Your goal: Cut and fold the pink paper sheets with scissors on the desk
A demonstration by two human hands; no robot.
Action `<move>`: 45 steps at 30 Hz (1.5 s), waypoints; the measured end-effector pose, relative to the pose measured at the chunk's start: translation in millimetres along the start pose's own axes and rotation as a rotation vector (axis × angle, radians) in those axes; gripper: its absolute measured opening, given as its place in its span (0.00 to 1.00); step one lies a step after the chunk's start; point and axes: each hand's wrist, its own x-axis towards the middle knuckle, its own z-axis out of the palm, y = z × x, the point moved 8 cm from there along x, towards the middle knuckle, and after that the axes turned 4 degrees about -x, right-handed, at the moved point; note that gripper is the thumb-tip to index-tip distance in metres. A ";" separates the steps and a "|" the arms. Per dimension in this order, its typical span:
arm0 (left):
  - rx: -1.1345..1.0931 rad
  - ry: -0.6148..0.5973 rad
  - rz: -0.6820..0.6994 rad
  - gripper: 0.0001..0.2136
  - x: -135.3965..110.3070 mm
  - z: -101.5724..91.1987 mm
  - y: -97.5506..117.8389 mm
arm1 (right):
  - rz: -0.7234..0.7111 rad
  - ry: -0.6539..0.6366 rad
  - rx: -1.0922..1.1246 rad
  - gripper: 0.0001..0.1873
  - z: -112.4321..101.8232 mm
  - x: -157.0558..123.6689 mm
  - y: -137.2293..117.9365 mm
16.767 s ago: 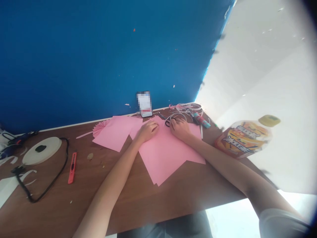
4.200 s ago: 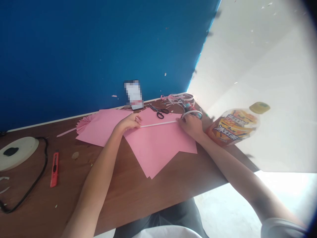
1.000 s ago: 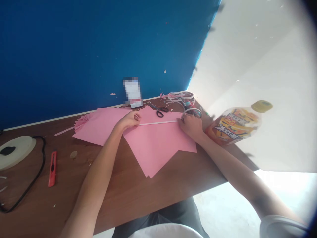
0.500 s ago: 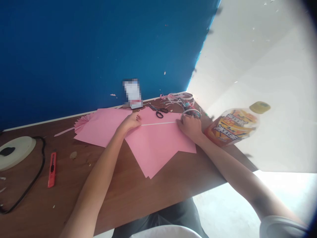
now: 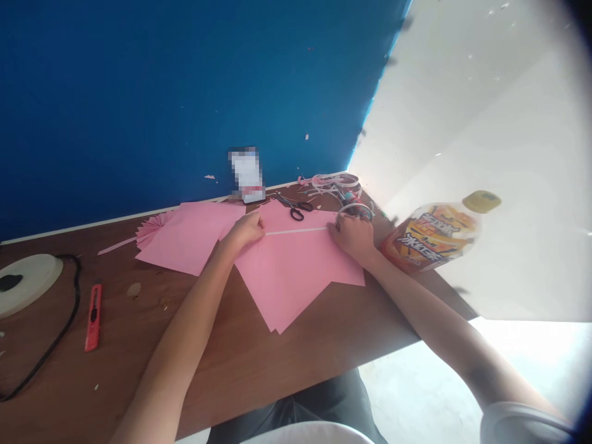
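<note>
A stack of pink paper sheets (image 5: 296, 277) lies on the brown table (image 5: 231, 364). Across its far part runs a thin white strip (image 5: 298, 231). My left hand (image 5: 247, 230) pinches the strip's left end against the paper, fingers closed. At the strip's right end my right hand (image 5: 354, 234) presses down with curled fingers. A second pink sheet (image 5: 187, 237) lies to the left, partly under my left wrist.
Black scissors (image 5: 293, 209) and a tangle of white strips (image 5: 335, 184) lie behind the paper. A tea bottle (image 5: 435, 234) sits at the table's right edge. A red box cutter (image 5: 92, 308), a white round disc (image 5: 23, 280) with black cable, and a pink paper fan (image 5: 150, 228) lie left.
Both hands stay at the ends of the white strip. The view has shifted slightly; nothing else has moved.
</note>
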 end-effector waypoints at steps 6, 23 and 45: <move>0.156 0.010 0.045 0.09 -4.7 0.5 9.5 | 0.050 -0.028 0.005 0.21 0.6 -0.7 5.8; -0.001 -0.024 0.089 0.15 1.2 -25.0 -15.2 | -0.002 0.281 0.333 0.24 -20.7 -3.3 10.5; -0.284 -0.033 0.519 0.18 -31.2 27.7 93.5 | -0.201 0.227 0.781 0.20 -27.7 -14.3 -10.3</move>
